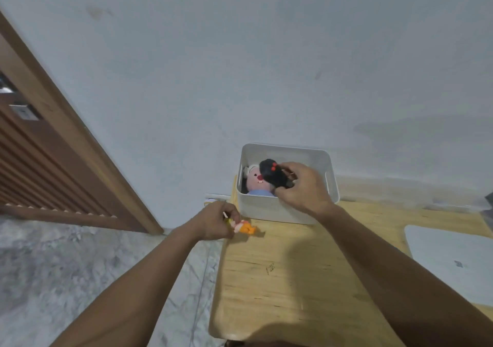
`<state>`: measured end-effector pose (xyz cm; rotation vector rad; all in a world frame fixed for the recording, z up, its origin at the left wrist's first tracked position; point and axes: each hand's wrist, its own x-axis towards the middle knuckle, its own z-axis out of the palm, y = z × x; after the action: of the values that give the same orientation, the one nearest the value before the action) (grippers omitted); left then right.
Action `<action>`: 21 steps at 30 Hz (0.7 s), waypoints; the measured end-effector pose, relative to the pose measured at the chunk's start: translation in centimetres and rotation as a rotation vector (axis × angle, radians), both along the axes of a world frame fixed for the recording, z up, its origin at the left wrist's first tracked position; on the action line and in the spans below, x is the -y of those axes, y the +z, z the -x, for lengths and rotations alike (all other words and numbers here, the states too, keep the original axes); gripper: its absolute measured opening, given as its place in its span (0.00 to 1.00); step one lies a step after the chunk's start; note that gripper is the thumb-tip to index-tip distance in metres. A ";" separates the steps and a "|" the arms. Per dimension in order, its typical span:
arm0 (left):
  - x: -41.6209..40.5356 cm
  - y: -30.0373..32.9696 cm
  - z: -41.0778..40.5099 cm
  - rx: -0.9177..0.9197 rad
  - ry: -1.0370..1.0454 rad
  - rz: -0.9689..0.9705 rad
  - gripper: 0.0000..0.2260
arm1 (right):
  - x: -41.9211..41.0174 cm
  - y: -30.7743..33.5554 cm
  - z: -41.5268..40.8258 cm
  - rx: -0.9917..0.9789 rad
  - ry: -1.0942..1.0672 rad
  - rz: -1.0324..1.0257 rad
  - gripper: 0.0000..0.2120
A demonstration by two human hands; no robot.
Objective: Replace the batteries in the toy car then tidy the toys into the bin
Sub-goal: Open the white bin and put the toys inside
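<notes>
A white plastic bin stands at the far left end of the wooden table, against the wall. Inside it lies a pink plush toy with a blue body. My right hand is over the bin, closed around a black toy with small red dots, held just above the plush. My left hand is at the table's left edge in front of the bin, gripping a small orange and white figure that rests on the tabletop. No toy car or batteries show.
The wooden table carries a white flat pad at the right. A marble floor lies to the left, with a brown door frame behind. A white wall is right behind the bin.
</notes>
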<state>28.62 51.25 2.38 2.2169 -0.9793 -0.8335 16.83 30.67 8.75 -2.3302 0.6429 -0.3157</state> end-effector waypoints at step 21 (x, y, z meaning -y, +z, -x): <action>9.1 6.4 -2.2 0.179 0.136 0.086 0.23 | 6.5 -1.7 -1.2 -0.788 0.107 0.589 0.08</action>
<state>30.83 42.13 8.73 2.2844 -0.9151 -0.5295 18.04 24.22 7.05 -3.0442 0.8618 0.5799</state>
